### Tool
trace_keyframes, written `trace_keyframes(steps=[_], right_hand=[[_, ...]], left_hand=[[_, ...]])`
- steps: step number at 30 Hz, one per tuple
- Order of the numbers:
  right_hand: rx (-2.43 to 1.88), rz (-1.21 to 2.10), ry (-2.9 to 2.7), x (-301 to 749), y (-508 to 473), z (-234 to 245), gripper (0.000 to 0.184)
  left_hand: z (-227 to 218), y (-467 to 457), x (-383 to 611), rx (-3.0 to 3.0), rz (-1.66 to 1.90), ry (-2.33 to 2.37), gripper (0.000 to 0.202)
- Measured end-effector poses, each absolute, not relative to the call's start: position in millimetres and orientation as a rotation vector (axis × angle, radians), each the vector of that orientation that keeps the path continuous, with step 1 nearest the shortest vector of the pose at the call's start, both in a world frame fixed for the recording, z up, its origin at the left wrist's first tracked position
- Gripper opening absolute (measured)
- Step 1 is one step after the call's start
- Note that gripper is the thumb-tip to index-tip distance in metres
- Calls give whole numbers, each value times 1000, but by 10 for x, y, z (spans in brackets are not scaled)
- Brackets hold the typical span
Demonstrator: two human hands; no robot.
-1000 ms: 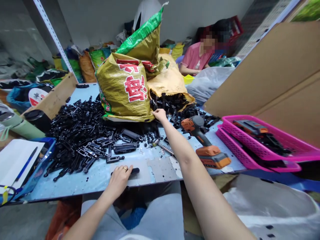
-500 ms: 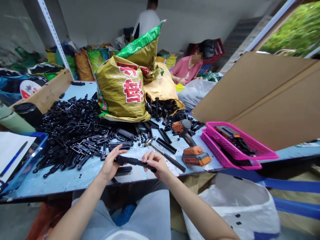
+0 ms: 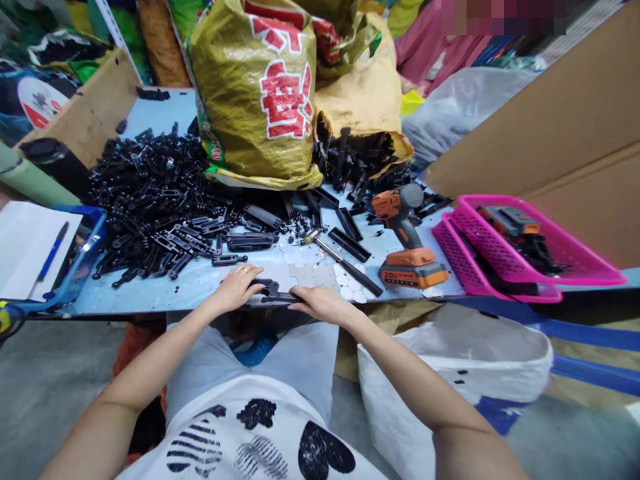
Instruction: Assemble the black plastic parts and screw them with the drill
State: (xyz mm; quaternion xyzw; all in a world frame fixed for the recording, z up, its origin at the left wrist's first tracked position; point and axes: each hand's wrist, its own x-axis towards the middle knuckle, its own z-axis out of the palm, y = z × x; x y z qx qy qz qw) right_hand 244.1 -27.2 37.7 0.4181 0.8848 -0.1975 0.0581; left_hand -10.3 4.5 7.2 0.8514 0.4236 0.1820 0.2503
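Observation:
My left hand (image 3: 239, 288) and my right hand (image 3: 320, 303) both rest at the near edge of the blue table (image 3: 150, 297), fingers closed on one black plastic part (image 3: 273, 292) held flat between them. A ring shows on my left hand. Beyond lies a big pile of black plastic parts (image 3: 160, 207). An orange cordless drill (image 3: 407, 243) stands to the right of my hands, beside a long black screwdriver (image 3: 345, 263).
Yellow woven sacks (image 3: 260, 100) spill more black parts at the back. Pink baskets (image 3: 520, 253) sit at the right, a cardboard sheet (image 3: 550, 113) behind them. A white sack (image 3: 450, 373) stands by my right knee. A notepad with pen (image 3: 30, 247) lies at left.
My right hand came back from the sack with a black part; both hands joined on it and lowered it to the table edge. The view tilted down.

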Motion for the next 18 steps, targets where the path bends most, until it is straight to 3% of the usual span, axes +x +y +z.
trace_keyframes(steps=[7,13,18], right_hand=[[1251,-377,2626,2363,-214,214,40],[1338,-318,2582,2345,-275,245,42],[1405,-224,2605,2285,-358,375,41]], left_hand=[[115,70,80,2538,105,1111,35],[180,47,123,2570,97,1144,67],[123,11,80,2513,271,1152,63]])
